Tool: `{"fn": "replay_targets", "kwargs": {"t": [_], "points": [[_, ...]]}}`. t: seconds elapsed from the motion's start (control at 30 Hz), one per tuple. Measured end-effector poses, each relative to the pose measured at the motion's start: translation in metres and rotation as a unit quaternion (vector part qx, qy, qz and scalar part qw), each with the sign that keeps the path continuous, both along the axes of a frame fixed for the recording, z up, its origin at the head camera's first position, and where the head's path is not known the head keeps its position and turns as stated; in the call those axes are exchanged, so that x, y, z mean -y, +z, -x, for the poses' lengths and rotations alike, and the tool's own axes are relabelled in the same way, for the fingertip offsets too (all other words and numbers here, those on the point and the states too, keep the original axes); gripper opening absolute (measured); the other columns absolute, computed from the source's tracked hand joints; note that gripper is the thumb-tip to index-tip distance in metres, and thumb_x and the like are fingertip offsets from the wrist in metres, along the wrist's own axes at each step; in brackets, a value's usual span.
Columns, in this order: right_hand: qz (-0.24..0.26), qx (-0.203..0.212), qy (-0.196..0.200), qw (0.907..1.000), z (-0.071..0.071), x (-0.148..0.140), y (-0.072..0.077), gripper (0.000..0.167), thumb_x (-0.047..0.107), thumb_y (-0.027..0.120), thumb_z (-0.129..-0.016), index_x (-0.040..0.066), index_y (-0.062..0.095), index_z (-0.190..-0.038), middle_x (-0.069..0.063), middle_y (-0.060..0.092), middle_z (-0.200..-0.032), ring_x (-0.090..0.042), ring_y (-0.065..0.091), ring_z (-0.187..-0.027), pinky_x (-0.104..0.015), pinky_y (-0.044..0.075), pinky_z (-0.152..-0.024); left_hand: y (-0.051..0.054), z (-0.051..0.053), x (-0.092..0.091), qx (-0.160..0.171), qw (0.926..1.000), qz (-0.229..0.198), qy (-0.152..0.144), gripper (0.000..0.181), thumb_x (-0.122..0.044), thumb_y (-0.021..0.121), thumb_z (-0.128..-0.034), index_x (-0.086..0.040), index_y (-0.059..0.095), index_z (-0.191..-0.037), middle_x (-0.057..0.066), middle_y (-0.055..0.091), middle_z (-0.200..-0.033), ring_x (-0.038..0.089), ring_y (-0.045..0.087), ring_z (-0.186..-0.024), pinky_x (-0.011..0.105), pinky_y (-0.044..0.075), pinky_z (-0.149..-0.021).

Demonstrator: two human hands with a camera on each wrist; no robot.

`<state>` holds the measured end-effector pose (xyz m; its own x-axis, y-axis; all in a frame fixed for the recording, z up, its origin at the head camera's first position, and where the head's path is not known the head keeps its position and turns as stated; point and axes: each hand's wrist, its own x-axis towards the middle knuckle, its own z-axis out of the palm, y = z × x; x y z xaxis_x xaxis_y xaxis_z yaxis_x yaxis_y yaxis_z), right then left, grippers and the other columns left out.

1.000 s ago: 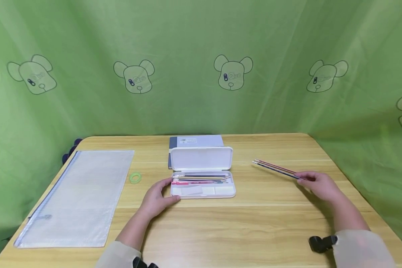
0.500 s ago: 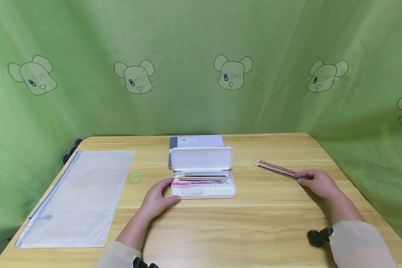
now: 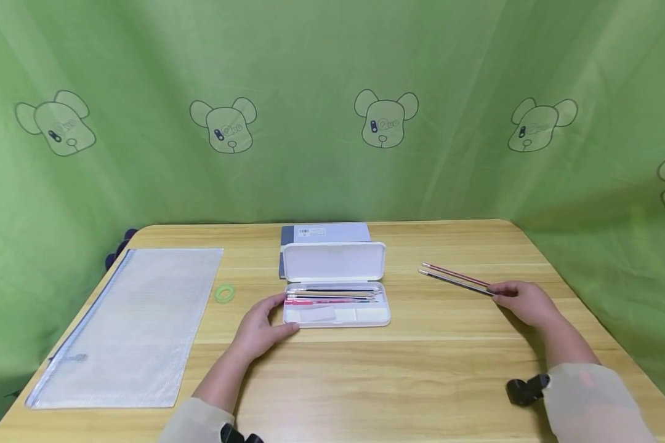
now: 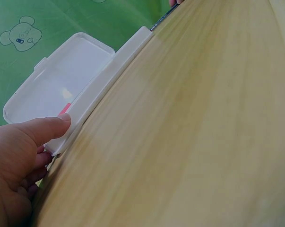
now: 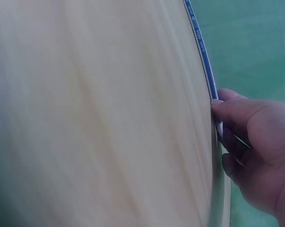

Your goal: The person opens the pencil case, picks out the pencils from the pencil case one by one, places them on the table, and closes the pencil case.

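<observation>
A white pencil case stands with its lid raised; several pencils and a pink pen-like item lie in its back compartment. My left hand holds the case's left end, thumb on the front edge and fingers at the side. Farther right, my right hand pinches a red pencil and a dark blue pencil near their ends. The pencils lie low along the table, tips pointing left and slightly apart. In the right wrist view, the blue pencil runs between thumb and fingers.
A mesh zip pouch lies flat at the left, with a light green ring beside it. Behind the lid is a grey-and-white book. A green curtain hangs around the wooden table.
My right forearm and sleeve have shifted slightly left and forward. The pencils in that hand have barely moved. The left hand and the pencil case stay in place.
</observation>
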<state>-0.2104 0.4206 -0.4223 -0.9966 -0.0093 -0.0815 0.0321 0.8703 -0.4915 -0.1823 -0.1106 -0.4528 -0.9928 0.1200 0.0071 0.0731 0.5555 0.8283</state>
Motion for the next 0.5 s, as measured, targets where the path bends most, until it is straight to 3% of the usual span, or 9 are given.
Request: {"fn": "replay_targets", "kwargs": {"t": [0.33, 0.5], "points": [[0.024, -0.018, -0.014, 0.9994, -0.001, 0.006, 0.000, 0.048, 0.035, 0.058, -0.098, -0.002, 0.060, -0.128, -0.034, 0.055, -0.129, -0.054, 0.049, -0.118, -0.064, 0.040, -0.096, -0.001, 0.001, 0.000, -0.006, 1.0000, 0.002, -0.003, 0.073, -0.028, 0.080, -0.0792, -0.005, 0.050, -0.141, 0.016, 0.052, -0.145, 0.038, 0.042, -0.139, 0.053, 0.032, -0.118], [0.049, -0.043, -0.027, 0.9975, -0.003, 0.023, 0.003, 0.048, 0.039, 0.062, -0.095, 0.001, 0.064, -0.125, -0.024, 0.065, -0.115, -0.027, 0.060, -0.094, -0.035, 0.051, -0.076, -0.001, 0.001, 0.000, -0.006, 1.0000, 0.005, -0.002, 0.073, -0.029, 0.080, -0.0791, -0.006, 0.050, -0.141, 0.016, 0.052, -0.145, 0.038, 0.042, -0.139, 0.053, 0.032, -0.118]]}}
